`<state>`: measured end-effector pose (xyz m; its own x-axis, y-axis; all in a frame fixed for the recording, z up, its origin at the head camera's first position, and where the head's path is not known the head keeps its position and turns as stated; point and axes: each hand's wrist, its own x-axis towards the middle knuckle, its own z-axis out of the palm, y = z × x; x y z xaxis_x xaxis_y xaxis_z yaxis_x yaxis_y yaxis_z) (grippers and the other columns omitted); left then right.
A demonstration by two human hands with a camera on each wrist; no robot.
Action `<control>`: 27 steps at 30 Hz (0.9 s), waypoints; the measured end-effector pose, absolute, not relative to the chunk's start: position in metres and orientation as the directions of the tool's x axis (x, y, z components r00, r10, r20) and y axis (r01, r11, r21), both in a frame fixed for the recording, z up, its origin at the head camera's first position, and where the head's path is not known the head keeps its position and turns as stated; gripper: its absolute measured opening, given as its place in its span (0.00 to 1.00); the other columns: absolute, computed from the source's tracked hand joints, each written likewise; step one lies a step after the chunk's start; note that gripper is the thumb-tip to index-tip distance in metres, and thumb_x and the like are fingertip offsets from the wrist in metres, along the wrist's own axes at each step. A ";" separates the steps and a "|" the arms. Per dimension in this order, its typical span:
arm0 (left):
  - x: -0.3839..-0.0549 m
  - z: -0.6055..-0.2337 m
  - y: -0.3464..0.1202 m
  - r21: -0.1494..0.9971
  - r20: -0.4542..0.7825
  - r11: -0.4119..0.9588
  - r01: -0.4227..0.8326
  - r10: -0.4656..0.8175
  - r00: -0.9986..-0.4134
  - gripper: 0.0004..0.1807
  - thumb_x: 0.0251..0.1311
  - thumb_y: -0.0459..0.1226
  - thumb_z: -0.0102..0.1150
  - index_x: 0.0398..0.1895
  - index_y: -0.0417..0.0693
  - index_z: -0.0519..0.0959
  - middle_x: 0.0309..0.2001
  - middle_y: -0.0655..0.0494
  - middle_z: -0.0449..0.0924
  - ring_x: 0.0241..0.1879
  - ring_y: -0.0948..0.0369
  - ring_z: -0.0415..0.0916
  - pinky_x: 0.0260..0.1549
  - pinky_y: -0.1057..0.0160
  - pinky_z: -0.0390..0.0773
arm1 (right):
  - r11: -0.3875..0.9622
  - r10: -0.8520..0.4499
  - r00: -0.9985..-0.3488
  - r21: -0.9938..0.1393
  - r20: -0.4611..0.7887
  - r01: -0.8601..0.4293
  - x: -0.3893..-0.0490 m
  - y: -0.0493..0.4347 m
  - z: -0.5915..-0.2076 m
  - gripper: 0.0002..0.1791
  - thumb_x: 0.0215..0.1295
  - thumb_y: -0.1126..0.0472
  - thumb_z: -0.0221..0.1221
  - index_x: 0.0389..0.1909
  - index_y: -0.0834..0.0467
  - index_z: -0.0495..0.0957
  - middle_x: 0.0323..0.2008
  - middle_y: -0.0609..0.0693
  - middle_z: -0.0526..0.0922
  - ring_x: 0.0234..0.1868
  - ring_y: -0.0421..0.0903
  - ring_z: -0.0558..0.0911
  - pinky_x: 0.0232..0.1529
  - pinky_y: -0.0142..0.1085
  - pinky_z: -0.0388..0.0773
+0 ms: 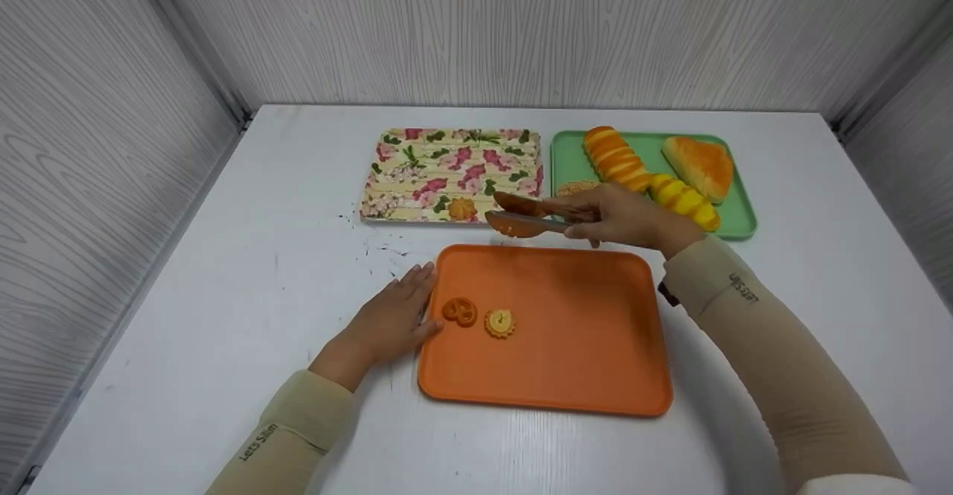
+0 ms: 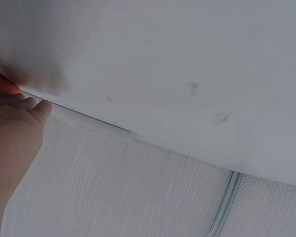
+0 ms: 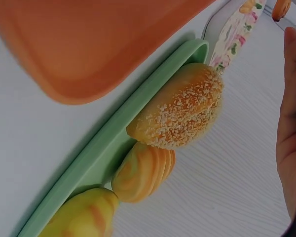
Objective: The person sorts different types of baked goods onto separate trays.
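My right hand grips a pair of tongs with brown, spoon-shaped tips. The tongs reach left, over the near right corner of the floral tray. Something orange-brown with an uneven lower edge shows at the lower tip; I cannot tell whether it is a cookie held there. Just left of the tips, a round golden cookie lies on the floral tray. My left hand rests at the left rim of the orange tray, fingers extended, thumb over the edge. On that tray lie a pretzel and a scalloped yellow cookie.
Behind my right forearm, a green tray bears a striped bread roll, a triangular bun, a yellow twisted bread and a seed-covered bun. Pale wood-grain panels enclose the white table at the back and sides.
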<state>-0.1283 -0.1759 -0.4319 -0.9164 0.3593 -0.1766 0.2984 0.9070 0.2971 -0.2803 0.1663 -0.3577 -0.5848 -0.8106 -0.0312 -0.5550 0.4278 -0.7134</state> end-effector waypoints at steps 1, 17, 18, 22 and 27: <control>-0.128 -0.432 -0.176 0.295 -0.182 0.909 0.295 0.357 -0.916 0.43 0.68 0.56 0.46 0.76 0.43 0.44 0.75 0.51 0.42 0.73 0.56 0.37 0.69 0.53 0.45 | 0.446 -0.799 -0.600 -0.712 -0.044 -0.542 -0.282 0.164 -0.358 0.26 0.67 0.53 0.59 0.66 0.45 0.69 0.45 0.49 0.81 0.22 0.53 0.78 0.28 0.49 0.79; -0.129 -0.436 -0.177 0.301 -0.179 0.907 0.295 0.358 -0.916 0.43 0.68 0.57 0.44 0.76 0.44 0.43 0.75 0.52 0.41 0.73 0.56 0.36 0.69 0.54 0.44 | 0.628 -0.639 -0.756 -0.662 -0.139 -0.409 -0.295 0.128 -0.377 0.28 0.67 0.52 0.57 0.69 0.43 0.66 0.21 0.55 0.79 0.26 0.60 0.79 0.21 0.41 0.70; -0.129 -0.436 -0.177 0.298 -0.184 0.909 0.291 0.354 -0.917 0.43 0.68 0.57 0.44 0.76 0.44 0.43 0.75 0.52 0.41 0.73 0.57 0.36 0.69 0.54 0.44 | 0.639 -0.631 -0.763 -0.655 -0.145 -0.404 -0.296 0.127 -0.379 0.28 0.68 0.52 0.57 0.69 0.42 0.65 0.20 0.55 0.78 0.26 0.59 0.79 0.21 0.40 0.69; -0.130 -0.437 -0.177 0.300 -0.181 0.908 0.291 0.354 -0.918 0.43 0.68 0.57 0.44 0.76 0.45 0.43 0.75 0.52 0.41 0.73 0.57 0.36 0.69 0.54 0.43 | 0.663 -0.619 -0.771 -0.628 -0.152 -0.408 -0.298 0.124 -0.385 0.30 0.68 0.51 0.56 0.70 0.41 0.62 0.20 0.55 0.79 0.25 0.58 0.78 0.20 0.40 0.67; -0.130 -0.436 -0.177 0.296 -0.172 0.904 0.308 0.367 -0.914 0.43 0.68 0.56 0.44 0.76 0.43 0.44 0.75 0.50 0.42 0.73 0.56 0.37 0.69 0.54 0.44 | 0.654 -0.626 -0.767 -0.628 -0.139 -0.421 -0.300 0.121 -0.389 0.30 0.69 0.51 0.55 0.71 0.40 0.61 0.22 0.57 0.80 0.24 0.55 0.78 0.21 0.40 0.67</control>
